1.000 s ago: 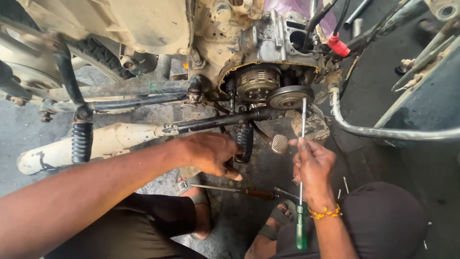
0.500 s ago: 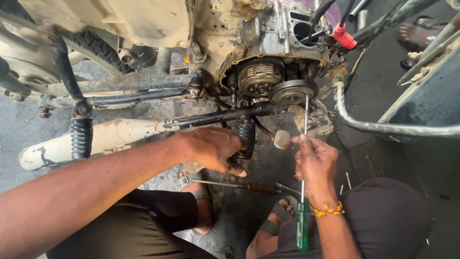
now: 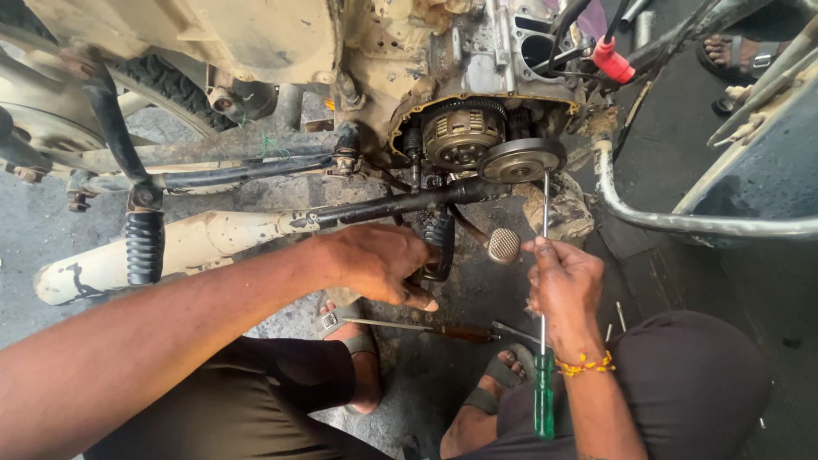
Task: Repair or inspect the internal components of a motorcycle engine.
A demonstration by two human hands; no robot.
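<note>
Screwdriver [image 3: 544, 324]: long thin metal shaft, translucent green handle; held nearly upright, handle at the bottom, tip raised just below the round clutch disc [image 3: 521, 159].
Footrest [image 3: 436, 247]: black ribbed rubber, hung below the dark horizontal bar [image 3: 400, 204], partly covered.

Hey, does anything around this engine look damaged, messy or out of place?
Yes. The engine's side cover is off, leaving the clutch and gear plate exposed. The casing is caked in yellowish mud. A spare screwdriver lies loose on the floor between the person's feet, below the left hand.
</note>
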